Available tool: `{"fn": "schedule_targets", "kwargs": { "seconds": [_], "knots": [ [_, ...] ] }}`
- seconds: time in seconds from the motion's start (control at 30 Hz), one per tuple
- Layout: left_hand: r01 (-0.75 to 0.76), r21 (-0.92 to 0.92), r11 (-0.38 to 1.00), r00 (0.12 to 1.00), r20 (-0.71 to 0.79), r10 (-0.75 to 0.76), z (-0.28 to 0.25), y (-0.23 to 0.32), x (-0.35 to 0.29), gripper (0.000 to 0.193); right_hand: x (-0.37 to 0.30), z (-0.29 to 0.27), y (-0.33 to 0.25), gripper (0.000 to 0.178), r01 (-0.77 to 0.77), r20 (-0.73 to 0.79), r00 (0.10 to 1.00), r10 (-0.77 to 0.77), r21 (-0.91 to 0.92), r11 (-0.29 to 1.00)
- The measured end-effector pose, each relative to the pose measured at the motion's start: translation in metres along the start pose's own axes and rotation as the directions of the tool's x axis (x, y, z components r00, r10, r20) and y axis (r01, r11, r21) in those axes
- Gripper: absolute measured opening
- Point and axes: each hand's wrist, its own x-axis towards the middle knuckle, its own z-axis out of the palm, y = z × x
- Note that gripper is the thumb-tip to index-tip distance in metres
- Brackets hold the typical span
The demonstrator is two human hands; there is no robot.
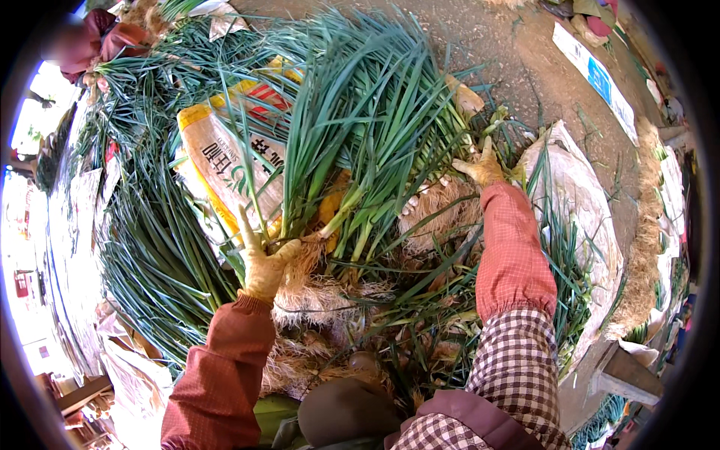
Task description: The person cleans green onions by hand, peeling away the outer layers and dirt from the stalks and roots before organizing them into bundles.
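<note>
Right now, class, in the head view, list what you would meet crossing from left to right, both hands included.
Green onion leaves at left → left hand → right hand → whitish sack → tan fibrous roots at far right.

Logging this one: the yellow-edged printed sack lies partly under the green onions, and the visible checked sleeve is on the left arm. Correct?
Wrong arm: the head view shows the checked sleeve on the right arm. The yellow-edged printed sack does lie partly under the green onions.
</note>
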Motion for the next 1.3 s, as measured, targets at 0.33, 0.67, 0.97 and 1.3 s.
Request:
{"fn": "schedule_targets", "kwargs": {
  "seconds": [0.33, 0.67, 0.97, 1.3],
  "knots": [
    [0.415, -0.278, 0.866, 0.907, 0.054, -0.417, 0.005, -0.022, 0.019, 0.035, -0.096, 0.025, -0.041, 0.027, 0.127, 0.338, 0.849, -0.405, 0.615, 0.779],
    [0.236, 0.045, 0.971, 0.963, 0.121, -0.24, 0.036, -0.027, 0.026, 0.042, -0.034, 0.038, -0.036, 0.092, -0.136, 0.385, 0.871, -0.305, 0.786, 0.604],
    [0.46, -0.273, 0.845, 0.875, 0.3, -0.38, 0.014, -0.038, 0.027, 0.033, -0.123, 0.042, -0.06, 0.042, -0.341, 0.638, 0.692, -0.337, 0.7, 0.627],
    [0.578, -0.204, 0.79, 0.793, 0.366, -0.486, -0.001, -0.04, 0.016, 0.034, -0.214, 0.063, -0.12, 0.027, -0.368, 0.516, 0.695, -0.5, 0.853, 0.37]
  ]
}}
